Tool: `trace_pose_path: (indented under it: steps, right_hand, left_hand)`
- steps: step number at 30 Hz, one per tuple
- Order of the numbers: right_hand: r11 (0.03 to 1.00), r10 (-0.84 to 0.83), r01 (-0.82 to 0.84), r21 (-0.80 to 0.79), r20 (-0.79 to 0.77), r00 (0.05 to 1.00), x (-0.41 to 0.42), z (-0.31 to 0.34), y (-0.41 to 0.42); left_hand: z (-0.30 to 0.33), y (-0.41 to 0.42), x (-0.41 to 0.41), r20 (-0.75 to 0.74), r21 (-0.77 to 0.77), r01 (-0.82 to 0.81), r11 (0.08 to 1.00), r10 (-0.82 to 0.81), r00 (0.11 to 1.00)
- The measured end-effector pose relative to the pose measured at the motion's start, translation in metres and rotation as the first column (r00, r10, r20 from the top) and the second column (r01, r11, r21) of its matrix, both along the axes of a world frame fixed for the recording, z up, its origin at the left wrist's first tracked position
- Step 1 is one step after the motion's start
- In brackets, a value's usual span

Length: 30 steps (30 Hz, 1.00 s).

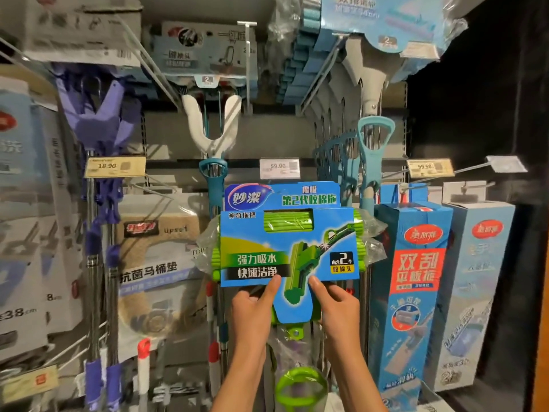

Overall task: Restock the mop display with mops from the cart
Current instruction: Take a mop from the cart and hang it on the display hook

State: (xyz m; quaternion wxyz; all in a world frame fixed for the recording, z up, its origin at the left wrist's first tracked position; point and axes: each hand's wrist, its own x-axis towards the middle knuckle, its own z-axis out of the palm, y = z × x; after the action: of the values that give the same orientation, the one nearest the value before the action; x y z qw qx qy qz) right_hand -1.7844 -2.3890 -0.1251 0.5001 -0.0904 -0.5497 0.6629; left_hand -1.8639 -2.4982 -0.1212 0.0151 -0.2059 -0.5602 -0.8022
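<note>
A green sponge mop (pixel 285 245) in a blue card sleeve and clear plastic is held upright in front of the mop display, head up. My left hand (pixel 254 307) grips the lower left edge of its card, thumb on the front. My right hand (pixel 337 304) grips the lower right edge the same way. The mop's green loop handle (pixel 300 388) hangs below between my forearms. Behind it hang teal-handled mops (pixel 372 156) and a white-forked mop (pixel 212 123) on hooks.
Purple mops (pixel 101 120) hang at the left beside boxed goods and a toilet-seat-pad pack (pixel 157 263). Tall blue flat-mop boxes (pixel 413 286) stand at the right. Price tags (pixel 279 168) line the shelf rail. An empty hook with a label (pixel 505 163) juts out at the right.
</note>
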Motion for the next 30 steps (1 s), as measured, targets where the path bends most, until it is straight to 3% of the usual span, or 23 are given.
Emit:
trace_pose_path:
  steps: [24,30]
  right_hand:
    - [0.999,0.035,-0.035,-0.002,0.029,0.999,-0.025,-0.001,0.02]
    - [0.999,0.032,-0.029,-0.026,0.103,0.994,-0.044,0.006,0.028]
  left_hand:
    - [0.0,0.014,-0.02,0.005,-0.047,-0.085,0.995,0.085,0.996]
    - [0.008,0.019,-0.037,0.039,-0.086,-0.078,0.993,0.082,0.996]
